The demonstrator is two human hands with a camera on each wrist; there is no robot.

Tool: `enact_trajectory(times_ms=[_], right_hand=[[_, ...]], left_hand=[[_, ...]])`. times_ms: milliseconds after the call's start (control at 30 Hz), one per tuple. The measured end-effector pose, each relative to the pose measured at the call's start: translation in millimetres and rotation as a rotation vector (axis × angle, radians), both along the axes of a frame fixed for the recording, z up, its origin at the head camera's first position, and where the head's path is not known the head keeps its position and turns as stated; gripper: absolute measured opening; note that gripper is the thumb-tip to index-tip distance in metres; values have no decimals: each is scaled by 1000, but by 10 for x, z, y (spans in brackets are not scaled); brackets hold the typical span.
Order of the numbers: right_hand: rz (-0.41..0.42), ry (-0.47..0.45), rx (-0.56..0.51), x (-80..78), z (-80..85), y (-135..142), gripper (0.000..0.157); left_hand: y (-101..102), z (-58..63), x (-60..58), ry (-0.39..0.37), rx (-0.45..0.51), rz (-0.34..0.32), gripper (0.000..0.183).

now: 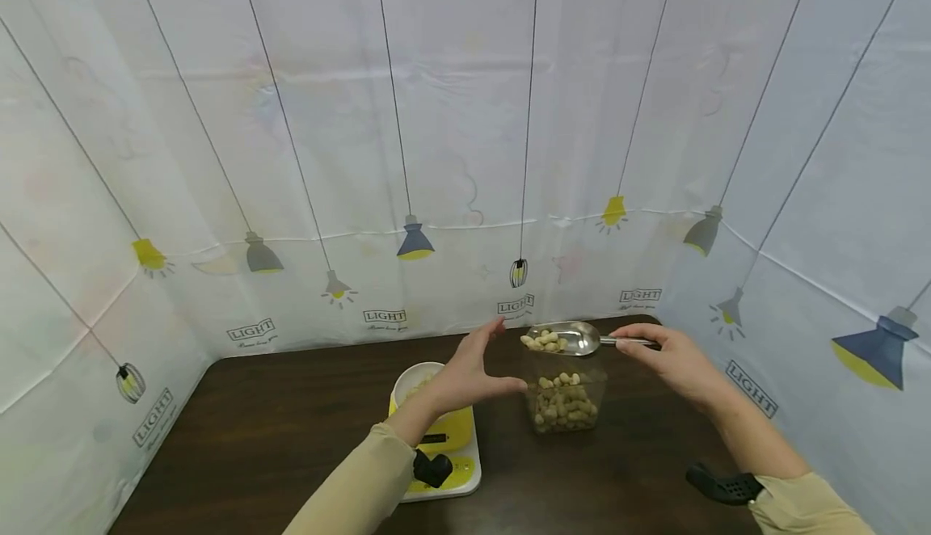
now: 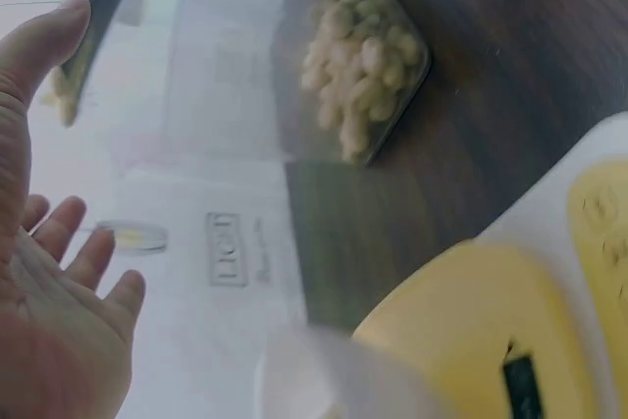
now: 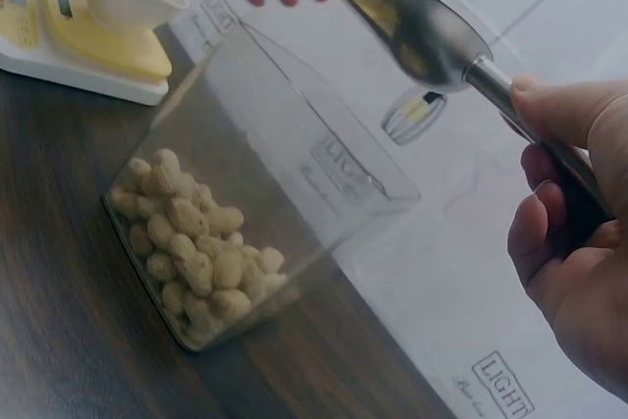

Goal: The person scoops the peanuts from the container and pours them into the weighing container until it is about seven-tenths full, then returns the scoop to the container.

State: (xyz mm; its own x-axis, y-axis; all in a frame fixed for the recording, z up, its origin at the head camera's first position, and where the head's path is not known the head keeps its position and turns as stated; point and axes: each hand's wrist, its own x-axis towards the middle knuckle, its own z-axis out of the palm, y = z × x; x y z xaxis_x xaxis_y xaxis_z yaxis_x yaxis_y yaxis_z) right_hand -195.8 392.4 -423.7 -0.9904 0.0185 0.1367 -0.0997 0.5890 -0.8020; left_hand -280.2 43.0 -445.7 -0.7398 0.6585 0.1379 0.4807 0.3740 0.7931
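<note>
My right hand grips the handle of a metal scoop, held level above a clear square container. Several peanuts in shells lie in the scoop, and many more fill the lower part of the container. Between the scale and the container, my left hand is raised with fingers spread and thumb out, holding nothing. It stays apart from the scoop's tip. Under the left forearm, a white bowl sits on a yellow and white kitchen scale; its contents are partly hidden.
A dark wooden table carries the scale and container. Behind and to both sides hangs a white curtain printed with lamps and the word LIGHT, close to the table's back edge. Black straps with cameras are worn on both wrists.
</note>
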Motion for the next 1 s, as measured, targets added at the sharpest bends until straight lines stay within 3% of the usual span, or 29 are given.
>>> enact_trajectory(times_ms=[267,500,767,1000], right_hand=[[43,30,-29,-55,48,-252,34],[111,51,-48,-138,24,-478,34],[124,48,-29,-289,5,-736,40],[170,39,-58,-373,17,-927,38]], left_hand=[[-437,169,-8,67,-29,33,100],[-882,200,-15,27,-26,132,98],[-1264,58,-102,81,-101,179,102],[-1428,-185,-104,82,-182,197,110]])
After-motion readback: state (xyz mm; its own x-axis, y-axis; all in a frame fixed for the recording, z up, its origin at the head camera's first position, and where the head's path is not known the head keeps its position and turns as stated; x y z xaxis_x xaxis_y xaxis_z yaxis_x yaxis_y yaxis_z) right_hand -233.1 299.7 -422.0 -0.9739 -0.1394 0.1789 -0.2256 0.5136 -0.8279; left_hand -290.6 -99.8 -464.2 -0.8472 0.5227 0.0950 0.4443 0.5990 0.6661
